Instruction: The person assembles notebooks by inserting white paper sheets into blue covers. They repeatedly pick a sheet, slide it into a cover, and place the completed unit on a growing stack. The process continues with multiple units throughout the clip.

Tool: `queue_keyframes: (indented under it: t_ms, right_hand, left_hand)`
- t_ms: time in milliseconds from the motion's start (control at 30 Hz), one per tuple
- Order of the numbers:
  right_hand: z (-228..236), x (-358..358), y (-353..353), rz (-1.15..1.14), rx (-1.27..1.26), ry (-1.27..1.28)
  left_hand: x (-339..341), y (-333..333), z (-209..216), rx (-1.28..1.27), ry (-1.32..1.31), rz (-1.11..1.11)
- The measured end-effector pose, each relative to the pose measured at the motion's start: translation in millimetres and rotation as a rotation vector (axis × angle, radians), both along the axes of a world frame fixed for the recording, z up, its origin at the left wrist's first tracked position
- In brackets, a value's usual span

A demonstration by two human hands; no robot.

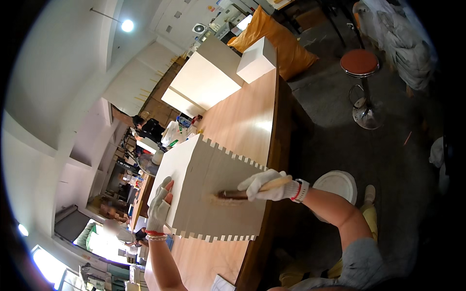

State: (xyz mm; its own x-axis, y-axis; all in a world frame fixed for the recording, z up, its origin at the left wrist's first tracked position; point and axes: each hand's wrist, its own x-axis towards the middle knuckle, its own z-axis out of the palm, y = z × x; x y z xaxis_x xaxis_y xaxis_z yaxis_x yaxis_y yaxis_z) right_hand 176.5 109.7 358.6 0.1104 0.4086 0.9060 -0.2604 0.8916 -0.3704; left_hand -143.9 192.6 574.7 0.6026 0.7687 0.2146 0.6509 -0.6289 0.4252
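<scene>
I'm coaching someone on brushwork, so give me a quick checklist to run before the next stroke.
1. Brush gripped: ok, by the right hand.
2. Box braced: ok, the left hand is against its white side.
3. Left fingertips all covered: not ok, some bare skin shows beyond the glove.
4. Box wholly on the table: cannot tell, the box hides that stretch of the edge.
5. Bristles loaded: cannot tell, too little detail.
</scene>
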Motion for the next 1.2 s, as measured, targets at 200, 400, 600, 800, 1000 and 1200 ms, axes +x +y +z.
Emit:
queue_keyframes:
  t_ms: [200, 400, 600, 800, 1000, 1200]
  right_hand:
    - [-21, 49, 22, -0.549, -0.364, 0.118]
    - [-5, -2, 1, -0.008, -0.085, -0.054]
    - [-38, 58, 42, -0.451, -0.315, 0.458]
    - [-53, -33, -4, 0.204, -0.686, 1.08]
    - [-110, -181, -103, 0.417, -0.776, 0.805]
    - [-78, -148, -137, 0.499, -0.819, 0.807]
  left_hand:
    - [12, -7, 7, 0.085, 0.114, -0.011]
    - [2, 1, 1, 0.05, 0.069, -0.006]
    - [6, 2, 7, 0.046, 0.074, 0.009]
    - [6, -5, 6, 0.054, 0.069, 0.004]
    - [9, 2, 0, -0.001, -0.017, 0.028]
    - [-1, 9, -2, 0.064, -0.045, -0.043]
